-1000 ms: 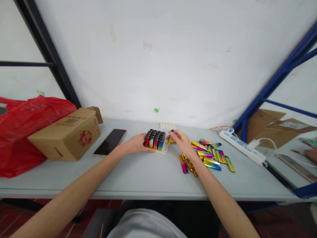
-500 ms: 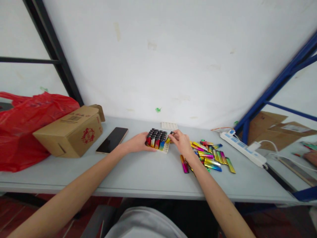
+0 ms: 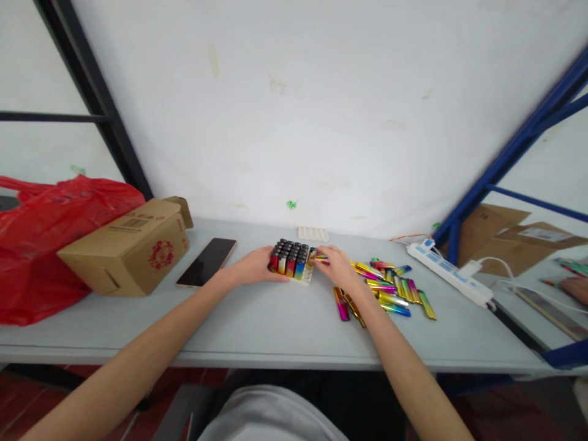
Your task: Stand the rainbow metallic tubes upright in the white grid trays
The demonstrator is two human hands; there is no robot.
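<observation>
Several shiny lighters with black tops [image 3: 290,257] stand upright in rows in a white tray [image 3: 305,276], whose right end shows bare slots. My left hand [image 3: 260,264] is wrapped round the left side of this block. At the tray's right end, my right hand [image 3: 334,264] pinches a gold lighter [image 3: 312,257] between closed fingers; the fingers partly cover it. Loose metallic lighters [image 3: 390,288] in gold, pink and blue lie in a pile to the right, some partly behind my right forearm.
A second white tray [image 3: 313,233] sits near the wall. On the left are a phone [image 3: 207,262], a cardboard box [image 3: 126,248] and a red bag [image 3: 55,245]. A power strip [image 3: 450,273] lies right, near a blue frame [image 3: 509,160]; another person's hand [image 3: 574,291] shows at the far right.
My right hand has turned slightly, and the gold lighter in it is now more upright at the tray's right end. My left hand stays at the block. The camera view has shifted a little.
</observation>
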